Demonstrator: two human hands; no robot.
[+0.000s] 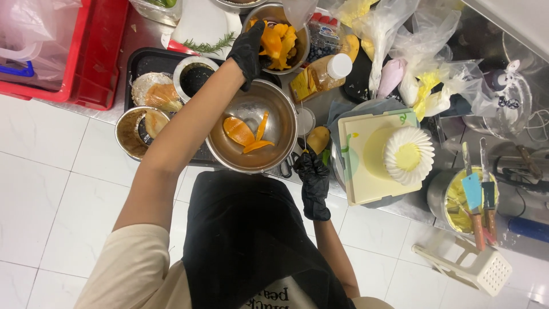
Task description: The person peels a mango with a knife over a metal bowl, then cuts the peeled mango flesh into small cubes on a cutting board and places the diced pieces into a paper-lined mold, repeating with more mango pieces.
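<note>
My left hand (pixel 249 48), in a black glove, reaches over to a small steel bowl (pixel 302 52) at the back and grips orange fruit peel (pixel 274 40) piled in it. Below it stands a large steel bowl (pixel 226 150) holding a few orange fruit slices (pixel 239 131). My right hand (pixel 313 177), also in a black glove, is closed at the counter's front edge around what looks like a thin knife pointing away from me. A yellowish peeled fruit piece (pixel 319 139) sits just beyond its fingers.
A white ruffled cake with a yellow centre (pixel 408 154) stands on a pale board (pixel 357 183) to the right. A steel pot of yellow cream (pixel 452 213) holds scrapers. Piping bags (pixel 394 34), a bottle (pixel 326 71), a black tray (pixel 146 60) with small bowls, red crates (pixel 86 63) and a white stool (pixel 480 266) surround them.
</note>
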